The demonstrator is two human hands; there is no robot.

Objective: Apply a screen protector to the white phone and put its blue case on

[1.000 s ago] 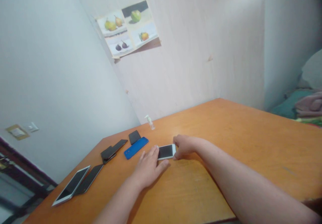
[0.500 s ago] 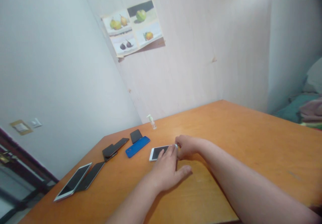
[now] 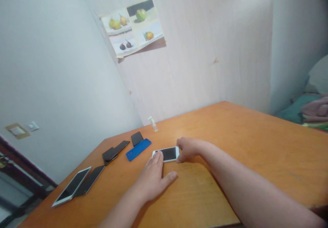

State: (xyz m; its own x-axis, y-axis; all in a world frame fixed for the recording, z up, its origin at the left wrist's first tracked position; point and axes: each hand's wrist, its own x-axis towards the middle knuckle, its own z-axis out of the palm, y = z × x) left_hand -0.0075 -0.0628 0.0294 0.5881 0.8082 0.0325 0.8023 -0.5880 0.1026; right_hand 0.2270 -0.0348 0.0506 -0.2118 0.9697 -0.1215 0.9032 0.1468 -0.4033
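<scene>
A white smartphone [image 3: 170,153] with a dark screen lies face up on the wooden table [image 3: 256,142]. My right hand [image 3: 188,148] grips its right end between thumb and fingers. Over the phone's left end, my left hand [image 3: 156,175] rests its outstretched fingertips on the glass, the thumb held apart above the tabletop. Something whitish shows at those fingertips; I cannot make out whether it is a separate thing. Left of the phone are a blue smartphone [image 3: 138,149] and a dark phone [image 3: 137,138] touching it.
Two overlapping dark phones [image 3: 119,148] lie farther left. Nearer the left edge, a white tablet [image 3: 73,186] sits beside a black device [image 3: 91,180]. A small clear pump bottle [image 3: 154,124] stands at the back by the wall. A fruit print [image 3: 133,28] hangs above.
My left hand has slid left across the phone, from its right part to its left end, uncovering the screen. My right hand keeps hold of the right end. The view has shifted slightly.
</scene>
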